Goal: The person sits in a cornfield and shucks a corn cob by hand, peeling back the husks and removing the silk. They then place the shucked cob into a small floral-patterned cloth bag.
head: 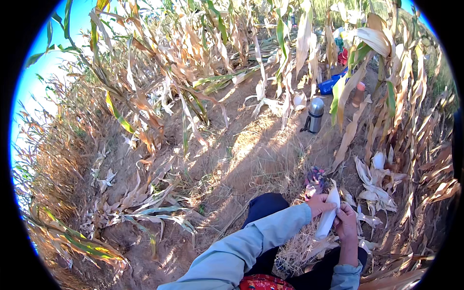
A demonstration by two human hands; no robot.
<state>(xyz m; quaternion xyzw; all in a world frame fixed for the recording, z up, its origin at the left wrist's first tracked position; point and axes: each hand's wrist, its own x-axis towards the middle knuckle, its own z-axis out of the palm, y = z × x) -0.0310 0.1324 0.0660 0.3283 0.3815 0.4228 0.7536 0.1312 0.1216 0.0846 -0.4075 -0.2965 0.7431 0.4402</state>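
A pale dry corn husk [325, 224] is held upright in front of my knees, low and right of centre. My left hand [320, 205] pinches it from the left, near its upper part. From the right, my right hand [346, 220] grips its edge with thumb and fingers. Whether an ear is inside the husk, I cannot tell. Under my hands lies a heap of dry grass and straw [295, 252] between my legs. A crumpled purple and pink cloth item [314, 181] rests on the soil just beyond my left hand.
A steel vacuum flask [316, 116] stands ahead on the soil, with a blue bag [330, 84] and a pinkish bottle [359, 95] behind it. Peeled husks [375, 185] lie at right. Dry corn stalks [152, 69] rise ahead and on both sides. Red patterned cloth [266, 282] covers my lap.
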